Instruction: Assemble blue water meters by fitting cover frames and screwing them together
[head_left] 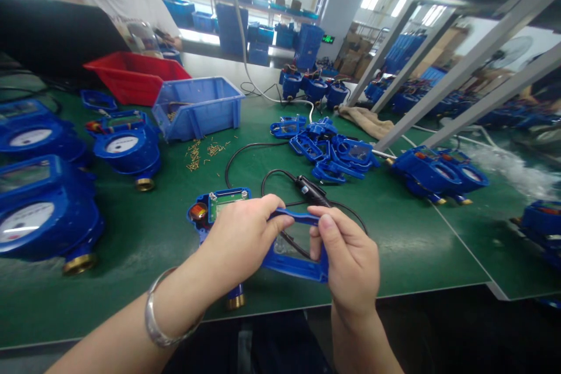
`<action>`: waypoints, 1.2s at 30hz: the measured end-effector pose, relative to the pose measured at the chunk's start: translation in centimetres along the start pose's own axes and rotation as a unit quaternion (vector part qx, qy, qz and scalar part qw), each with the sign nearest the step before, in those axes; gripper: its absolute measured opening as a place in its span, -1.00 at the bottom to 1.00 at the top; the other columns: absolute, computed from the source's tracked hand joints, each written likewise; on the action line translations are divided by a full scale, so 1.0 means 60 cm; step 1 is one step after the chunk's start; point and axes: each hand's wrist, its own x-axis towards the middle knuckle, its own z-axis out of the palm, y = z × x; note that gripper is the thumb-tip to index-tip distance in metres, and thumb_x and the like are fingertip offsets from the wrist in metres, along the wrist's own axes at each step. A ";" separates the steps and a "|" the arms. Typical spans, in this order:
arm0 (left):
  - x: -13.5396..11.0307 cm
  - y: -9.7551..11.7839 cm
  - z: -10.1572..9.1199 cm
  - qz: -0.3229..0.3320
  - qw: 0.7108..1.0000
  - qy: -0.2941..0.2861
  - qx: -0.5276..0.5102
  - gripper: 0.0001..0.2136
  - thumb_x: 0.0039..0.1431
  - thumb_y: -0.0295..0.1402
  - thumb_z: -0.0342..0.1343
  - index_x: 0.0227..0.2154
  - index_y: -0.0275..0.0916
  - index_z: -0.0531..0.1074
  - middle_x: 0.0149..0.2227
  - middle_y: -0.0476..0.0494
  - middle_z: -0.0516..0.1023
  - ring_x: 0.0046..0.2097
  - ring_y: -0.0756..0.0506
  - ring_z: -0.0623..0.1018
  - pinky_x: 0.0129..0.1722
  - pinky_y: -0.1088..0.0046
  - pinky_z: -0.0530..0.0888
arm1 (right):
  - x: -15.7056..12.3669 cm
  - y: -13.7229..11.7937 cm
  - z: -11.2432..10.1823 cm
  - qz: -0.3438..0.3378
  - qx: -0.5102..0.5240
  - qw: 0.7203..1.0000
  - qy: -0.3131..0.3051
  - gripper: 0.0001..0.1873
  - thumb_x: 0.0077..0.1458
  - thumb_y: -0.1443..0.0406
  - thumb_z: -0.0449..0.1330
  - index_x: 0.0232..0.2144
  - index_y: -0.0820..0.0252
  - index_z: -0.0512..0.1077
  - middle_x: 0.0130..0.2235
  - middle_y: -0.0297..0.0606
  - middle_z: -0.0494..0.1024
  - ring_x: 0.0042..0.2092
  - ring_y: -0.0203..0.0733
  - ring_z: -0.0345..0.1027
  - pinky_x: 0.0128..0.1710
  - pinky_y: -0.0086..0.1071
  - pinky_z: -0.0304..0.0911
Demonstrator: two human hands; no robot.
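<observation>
Between my two hands is a blue plastic cover frame [295,267] with a clear window, tilted above the table's front part. My left hand [241,234] pinches its upper left edge between thumb and fingers. At its right side, my right hand [350,251] grips the frame with thumb and fingertips. Behind my left hand lies an opened blue water meter [199,213], its green circuit board showing and a brass fitting [235,302] below; my hand hides much of it. A black electric screwdriver [311,190] with a cable lies just beyond my hands.
Loose brass screws [199,155] lie before a blue bin [201,114]; a red bin [131,73] stands behind it. Blue covers [328,149] are piled beyond the screwdriver. Several meters [39,210] stand left, others [438,172] right, near slanted metal bars [473,52]. A person [131,6] sits opposite.
</observation>
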 end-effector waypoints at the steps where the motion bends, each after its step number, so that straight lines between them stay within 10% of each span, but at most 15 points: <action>1: 0.000 -0.003 0.001 0.009 1.000 -0.003 -0.020 -0.82 0.21 -0.35 -0.06 -0.33 -0.17 0.46 -0.39 -0.07 0.59 -0.30 -0.13 0.57 -0.32 0.38 0.41 | 0.000 0.001 -0.002 0.009 0.007 1.000 0.002 -0.82 0.20 0.28 0.09 -0.26 0.02 0.50 -0.54 -0.47 0.36 -0.59 -0.52 0.24 -0.60 -0.60 0.15; 6: -0.015 -0.019 0.006 0.081 0.992 0.074 -0.068 -0.61 0.16 -0.35 0.00 0.07 -0.24 0.26 -0.07 -0.20 0.52 -0.11 -0.14 0.54 -0.16 0.32 0.47 | 0.005 0.004 -0.021 0.038 0.020 0.998 0.051 -0.84 0.16 0.25 0.13 -0.30 0.04 0.52 -0.54 -0.45 0.40 -0.63 -0.52 0.25 -0.67 -0.62 0.09; 12: -0.047 -0.017 0.018 0.228 0.923 0.310 0.020 -0.88 0.13 -0.53 0.02 -0.44 -0.32 0.45 -0.24 -0.27 0.48 -0.04 -0.19 0.44 -0.01 0.19 0.37 | 0.011 0.003 -0.036 0.049 0.018 0.993 0.106 -0.84 0.12 0.23 0.16 -0.31 0.11 0.53 -0.56 -0.43 0.41 -0.65 -0.47 0.24 -0.71 -0.61 0.08; 20: -0.053 0.002 0.075 0.300 0.923 0.170 0.170 -0.29 -0.09 0.25 -0.05 0.09 -0.02 0.30 0.22 -0.18 0.24 0.25 -0.39 0.08 0.20 -0.08 -0.23 | -0.002 -0.012 -0.009 -0.009 -0.107 0.984 0.141 -0.82 0.12 0.27 0.12 -0.36 0.15 0.54 -0.51 -0.37 0.45 -0.50 -0.38 0.31 -0.50 -0.50 0.26; 30: -0.050 -0.001 0.069 0.178 0.934 0.197 0.240 -0.12 -0.15 0.20 0.09 0.09 -0.46 0.29 0.20 -0.44 0.24 0.27 -0.45 0.04 0.21 -0.05 -0.30 | -0.005 -0.012 -0.003 -0.021 -0.080 0.983 0.164 -0.82 0.17 0.28 0.09 -0.28 0.15 0.50 -0.56 -0.44 0.38 -0.64 -0.45 0.24 -0.68 -0.55 0.14; 36: -0.063 -0.006 0.065 0.303 0.906 0.228 0.187 -0.29 0.01 0.19 -0.05 0.09 -0.23 0.31 0.15 -0.28 0.35 0.33 -0.33 -0.26 0.22 -0.10 -0.26 | 0.001 -0.012 -0.007 -0.010 -0.082 0.984 0.156 -0.81 0.16 0.26 0.10 -0.30 0.16 0.51 -0.56 -0.41 0.39 -0.61 -0.42 0.26 -0.65 -0.53 0.17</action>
